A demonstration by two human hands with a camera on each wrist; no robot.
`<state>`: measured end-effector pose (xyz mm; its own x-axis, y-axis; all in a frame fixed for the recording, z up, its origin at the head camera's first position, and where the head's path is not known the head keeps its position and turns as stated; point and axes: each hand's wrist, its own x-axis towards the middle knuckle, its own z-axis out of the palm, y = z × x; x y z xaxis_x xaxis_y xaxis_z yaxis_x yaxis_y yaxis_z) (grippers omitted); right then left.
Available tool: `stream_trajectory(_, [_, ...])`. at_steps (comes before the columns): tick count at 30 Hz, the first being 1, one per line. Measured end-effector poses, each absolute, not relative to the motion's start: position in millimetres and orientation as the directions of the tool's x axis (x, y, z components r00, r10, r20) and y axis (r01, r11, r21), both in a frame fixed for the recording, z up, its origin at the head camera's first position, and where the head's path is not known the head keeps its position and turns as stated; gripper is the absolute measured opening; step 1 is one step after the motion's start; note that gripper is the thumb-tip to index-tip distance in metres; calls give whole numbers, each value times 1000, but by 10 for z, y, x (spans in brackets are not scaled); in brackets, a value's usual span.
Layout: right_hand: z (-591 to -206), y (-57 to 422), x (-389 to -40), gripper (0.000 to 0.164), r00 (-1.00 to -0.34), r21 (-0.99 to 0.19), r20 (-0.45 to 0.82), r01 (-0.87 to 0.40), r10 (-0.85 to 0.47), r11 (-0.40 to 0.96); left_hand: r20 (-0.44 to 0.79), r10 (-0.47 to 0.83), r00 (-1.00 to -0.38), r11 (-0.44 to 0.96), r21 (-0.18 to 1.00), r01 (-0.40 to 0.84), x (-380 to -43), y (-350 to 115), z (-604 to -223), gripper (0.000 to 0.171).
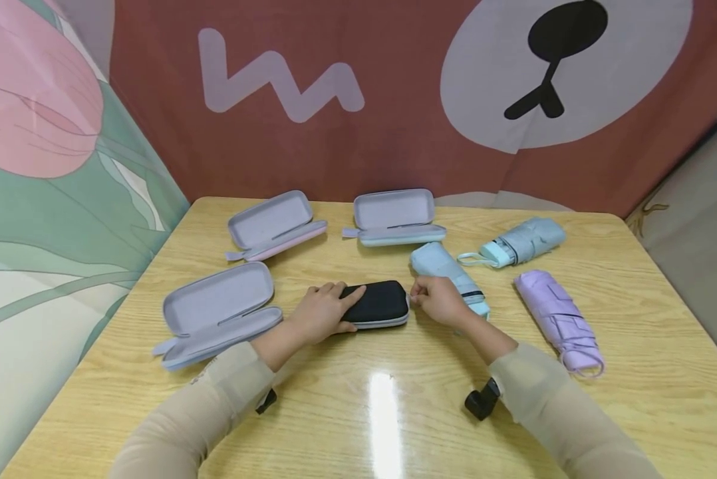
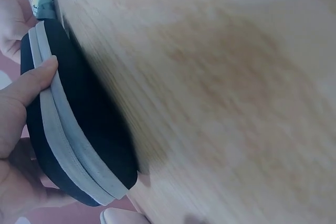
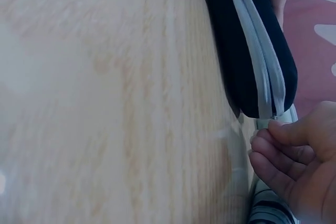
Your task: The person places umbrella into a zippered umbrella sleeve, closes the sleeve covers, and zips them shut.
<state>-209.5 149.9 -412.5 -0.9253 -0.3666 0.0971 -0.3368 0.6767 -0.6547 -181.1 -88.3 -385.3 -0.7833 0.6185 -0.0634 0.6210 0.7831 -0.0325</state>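
A black zip case with a grey zipper band lies on the table in front of the person. Its lid is down, and the two grey zipper edges run close together in the right wrist view. The left hand grips the case's left part, with the thumb on the zipper band and other fingers round the far side. At the right end, the right hand pinches the small zipper pull between thumb and finger. A folded light blue umbrella lies just beyond the right hand.
Three cases with grey linings lie with lids raised: a bluish one at left, a pink one behind it and a light blue one at back centre. Another blue umbrella and a purple umbrella lie on the right.
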Motion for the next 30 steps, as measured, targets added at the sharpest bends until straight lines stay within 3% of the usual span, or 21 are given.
stream_trajectory(9, [-4112, 1496, -2026, 8, -908, -757, 4, -276, -418, 592, -63, 546, -835, 835, -35, 549, -1858, -872, -3878, 68])
stream_trajectory(17, [-4094, 1472, -2005, 11, -906, -769, 4, -273, -424, 577, -78, 520, -850, 850, -43, 524, -1862, -825, -3857, 70])
stream_trajectory(24, [-4119, 1425, -1997, 8, -950, -811, -62, -131, -306, 571, -95, 540, -836, 841, 17, 541, -1881, -880, -3879, 75])
stream_trajectory(30, [-4142, 1406, -2050, 7, -969, -809, -44, -109, -244, 578, -118, 570, -813, 821, 111, 559, -1883, -949, -3848, 71])
